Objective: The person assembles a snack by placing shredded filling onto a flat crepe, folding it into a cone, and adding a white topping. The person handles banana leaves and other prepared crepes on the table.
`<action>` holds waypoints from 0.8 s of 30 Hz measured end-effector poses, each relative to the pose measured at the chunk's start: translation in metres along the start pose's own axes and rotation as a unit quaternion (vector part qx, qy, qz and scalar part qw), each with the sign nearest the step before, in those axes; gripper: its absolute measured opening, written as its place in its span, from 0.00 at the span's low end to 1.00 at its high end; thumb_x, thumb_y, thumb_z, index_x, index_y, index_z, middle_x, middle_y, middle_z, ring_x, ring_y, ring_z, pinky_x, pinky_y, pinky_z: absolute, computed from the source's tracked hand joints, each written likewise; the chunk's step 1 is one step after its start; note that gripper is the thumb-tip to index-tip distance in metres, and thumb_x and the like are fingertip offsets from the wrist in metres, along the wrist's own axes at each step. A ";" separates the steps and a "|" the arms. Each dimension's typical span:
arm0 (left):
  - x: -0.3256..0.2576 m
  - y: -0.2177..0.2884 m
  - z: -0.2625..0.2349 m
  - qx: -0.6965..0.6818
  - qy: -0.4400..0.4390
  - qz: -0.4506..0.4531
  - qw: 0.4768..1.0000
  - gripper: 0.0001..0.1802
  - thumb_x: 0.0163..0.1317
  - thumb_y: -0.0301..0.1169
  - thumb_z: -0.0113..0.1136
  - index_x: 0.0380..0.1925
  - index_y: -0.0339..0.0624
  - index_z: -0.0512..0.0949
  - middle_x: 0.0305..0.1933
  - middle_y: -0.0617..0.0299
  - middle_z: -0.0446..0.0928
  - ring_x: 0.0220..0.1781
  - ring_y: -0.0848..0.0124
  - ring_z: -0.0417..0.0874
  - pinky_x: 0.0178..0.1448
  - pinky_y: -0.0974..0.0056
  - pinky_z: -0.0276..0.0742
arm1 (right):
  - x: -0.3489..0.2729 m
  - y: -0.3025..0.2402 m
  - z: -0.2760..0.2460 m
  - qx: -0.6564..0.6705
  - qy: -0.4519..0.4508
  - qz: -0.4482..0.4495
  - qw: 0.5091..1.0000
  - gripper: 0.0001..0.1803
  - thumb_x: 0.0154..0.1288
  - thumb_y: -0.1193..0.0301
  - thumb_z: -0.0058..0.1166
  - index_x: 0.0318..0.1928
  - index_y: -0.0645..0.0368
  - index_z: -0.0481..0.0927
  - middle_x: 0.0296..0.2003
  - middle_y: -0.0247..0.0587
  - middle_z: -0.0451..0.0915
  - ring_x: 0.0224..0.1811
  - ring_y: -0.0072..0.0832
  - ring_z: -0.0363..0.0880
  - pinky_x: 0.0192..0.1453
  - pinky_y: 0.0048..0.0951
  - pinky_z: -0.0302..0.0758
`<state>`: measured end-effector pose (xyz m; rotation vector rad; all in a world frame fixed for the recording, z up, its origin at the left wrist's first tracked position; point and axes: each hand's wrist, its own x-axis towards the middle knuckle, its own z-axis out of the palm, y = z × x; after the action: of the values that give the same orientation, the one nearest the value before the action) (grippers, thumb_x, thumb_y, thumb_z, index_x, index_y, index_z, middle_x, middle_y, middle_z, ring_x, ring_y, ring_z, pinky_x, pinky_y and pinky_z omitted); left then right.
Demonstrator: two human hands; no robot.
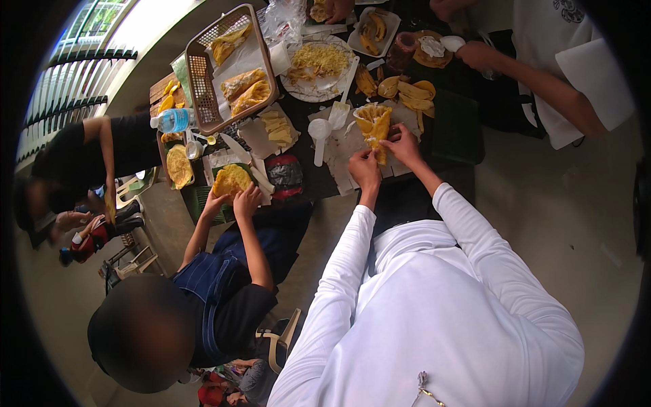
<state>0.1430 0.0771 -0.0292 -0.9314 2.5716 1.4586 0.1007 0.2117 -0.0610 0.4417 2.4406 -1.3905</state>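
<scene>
A yellow crepe point(372, 122) is folded into a cone, wide end away from me and narrow tip toward me. My left hand point(366, 169) pinches it low on its left side. On the lower right edge, the fingers of my right hand point(405, 145) are closed on it. Pale filling shows near the crepe's upper opening. Beneath it lies a sheet of brownish paper point(337, 163) on the dark table. Left of the crepe are a white measuring scoop point(319, 129) and a white spatula point(339, 114). Banana peels point(415, 95) lie just beyond my right hand.
A brown basket point(192, 74) holds rolled crepes. A plate point(290, 85) carries grated yellow food; a white tray point(390, 34) holds bananas. At left, a co-worker's hands hold another crepe point(232, 179). Across the table, another person spreads white cream on a round crepe point(432, 51). A water bottle point(173, 121) stands far left.
</scene>
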 end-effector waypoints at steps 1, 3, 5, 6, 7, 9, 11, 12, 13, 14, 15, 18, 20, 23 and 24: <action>0.002 0.000 -0.001 -0.004 -0.007 -0.005 1.000 0.13 0.56 0.33 0.74 0.35 0.34 0.89 0.27 0.44 0.85 0.27 0.61 0.88 0.36 0.59 0.80 | 0.000 0.000 0.000 0.003 -0.002 -0.003 1.000 0.34 0.52 0.62 0.77 0.55 0.62 0.75 0.33 0.44 0.88 0.35 0.32 0.88 0.41 0.34 0.82; 0.005 -0.001 -0.004 -0.012 -0.021 -0.015 1.000 0.13 0.56 0.33 0.74 0.35 0.34 0.89 0.27 0.45 0.85 0.27 0.63 0.87 0.36 0.59 0.80 | -0.001 0.000 0.000 0.008 -0.006 -0.007 1.000 0.34 0.52 0.63 0.77 0.56 0.62 0.75 0.33 0.43 0.88 0.35 0.32 0.88 0.41 0.34 0.82; 0.004 0.007 -0.008 0.003 -0.024 -0.019 1.000 0.13 0.56 0.34 0.74 0.35 0.34 0.89 0.26 0.46 0.85 0.25 0.65 0.86 0.35 0.60 0.79 | -0.001 0.001 0.000 0.011 -0.007 -0.003 1.000 0.34 0.52 0.63 0.77 0.56 0.62 0.75 0.33 0.43 0.88 0.35 0.31 0.88 0.41 0.34 0.82; 0.003 0.011 -0.010 0.011 -0.025 -0.020 0.999 0.13 0.56 0.34 0.74 0.35 0.34 0.89 0.25 0.47 0.85 0.25 0.66 0.86 0.35 0.60 0.79 | -0.001 0.001 0.000 0.013 -0.007 0.000 1.000 0.34 0.53 0.63 0.77 0.56 0.62 0.75 0.33 0.43 0.88 0.35 0.31 0.88 0.41 0.34 0.82; 0.002 0.009 -0.010 0.013 -0.011 -0.012 1.000 0.13 0.57 0.33 0.74 0.35 0.34 0.89 0.24 0.48 0.84 0.24 0.66 0.85 0.34 0.60 0.78 | -0.004 0.001 0.001 0.016 -0.009 0.000 1.000 0.34 0.53 0.63 0.77 0.56 0.62 0.75 0.33 0.43 0.88 0.35 0.31 0.88 0.40 0.34 0.82; 0.000 0.007 -0.010 0.018 0.017 0.005 1.000 0.12 0.57 0.33 0.73 0.36 0.35 0.89 0.23 0.50 0.84 0.23 0.67 0.84 0.32 0.60 0.77 | -0.009 0.002 0.000 0.023 -0.011 0.000 1.000 0.34 0.53 0.63 0.77 0.56 0.62 0.75 0.33 0.43 0.88 0.34 0.31 0.88 0.40 0.33 0.82; 0.008 -0.002 -0.009 -0.011 0.027 0.034 0.999 0.12 0.57 0.33 0.73 0.36 0.35 0.89 0.22 0.52 0.83 0.23 0.68 0.83 0.31 0.60 0.76 | -0.011 -0.002 0.000 0.029 -0.013 -0.008 0.999 0.33 0.53 0.63 0.77 0.56 0.62 0.75 0.32 0.43 0.87 0.34 0.31 0.87 0.40 0.33 0.82; 0.012 -0.007 -0.008 -0.025 0.032 0.048 0.998 0.12 0.57 0.33 0.73 0.36 0.35 0.89 0.21 0.52 0.83 0.22 0.68 0.82 0.30 0.60 0.75 | -0.012 -0.004 -0.001 0.033 -0.014 -0.012 0.999 0.33 0.53 0.63 0.77 0.55 0.62 0.75 0.32 0.43 0.87 0.34 0.31 0.87 0.40 0.33 0.82; 0.015 -0.005 -0.009 -0.025 0.019 0.041 0.999 0.12 0.57 0.33 0.73 0.36 0.35 0.89 0.21 0.53 0.82 0.22 0.69 0.82 0.30 0.60 0.75 | -0.012 -0.005 -0.001 0.032 -0.013 -0.008 0.999 0.33 0.53 0.64 0.77 0.56 0.62 0.75 0.32 0.43 0.87 0.34 0.32 0.87 0.40 0.34 0.82; 0.018 -0.003 -0.009 -0.025 0.007 0.033 0.999 0.12 0.57 0.33 0.73 0.36 0.35 0.89 0.20 0.53 0.82 0.22 0.69 0.82 0.30 0.60 0.75 | -0.012 -0.006 -0.002 0.031 -0.012 -0.005 0.999 0.33 0.53 0.66 0.76 0.56 0.63 0.74 0.32 0.44 0.86 0.34 0.34 0.87 0.39 0.34 0.82; 0.020 -0.001 -0.010 -0.025 -0.006 0.026 0.999 0.12 0.57 0.33 0.73 0.35 0.35 0.89 0.20 0.53 0.82 0.22 0.69 0.81 0.30 0.60 0.74 | -0.012 -0.007 -0.002 0.030 -0.012 -0.001 0.999 0.33 0.53 0.67 0.76 0.56 0.63 0.73 0.32 0.44 0.86 0.34 0.35 0.88 0.39 0.35 0.81; 0.031 -0.001 -0.010 -0.010 0.008 0.037 0.999 0.12 0.58 0.34 0.73 0.34 0.35 0.89 0.20 0.53 0.82 0.22 0.70 0.81 0.30 0.61 0.75 | -0.016 -0.025 -0.003 0.046 0.024 -0.025 0.998 0.34 0.54 0.68 0.75 0.57 0.62 0.71 0.32 0.44 0.86 0.33 0.35 0.87 0.38 0.35 0.81; 0.032 0.008 -0.012 0.011 0.003 0.044 0.999 0.14 0.57 0.37 0.74 0.33 0.34 0.89 0.22 0.52 0.83 0.23 0.68 0.83 0.31 0.61 0.76 | -0.020 -0.026 -0.005 0.052 0.013 -0.034 0.998 0.34 0.53 0.69 0.75 0.58 0.61 0.70 0.32 0.45 0.85 0.32 0.35 0.87 0.37 0.35 0.81; 0.031 0.030 -0.016 0.056 -0.005 0.039 0.998 0.19 0.55 0.42 0.76 0.32 0.33 0.88 0.24 0.50 0.84 0.26 0.66 0.86 0.34 0.60 0.78 | -0.023 -0.028 -0.007 0.047 0.012 -0.043 0.998 0.35 0.52 0.69 0.75 0.57 0.61 0.69 0.33 0.45 0.84 0.31 0.35 0.86 0.36 0.36 0.81; 0.031 0.036 -0.017 0.073 -0.008 0.034 0.997 0.21 0.55 0.44 0.76 0.31 0.33 0.88 0.24 0.50 0.85 0.26 0.65 0.87 0.35 0.60 0.79 | -0.024 -0.028 -0.007 0.043 0.014 -0.045 0.998 0.34 0.52 0.69 0.75 0.57 0.60 0.69 0.33 0.45 0.84 0.30 0.35 0.85 0.36 0.36 0.80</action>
<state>0.1034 0.0626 -0.0018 -0.8178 2.6813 1.2650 0.1109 0.2014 -0.0263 0.3780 2.4578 -1.5408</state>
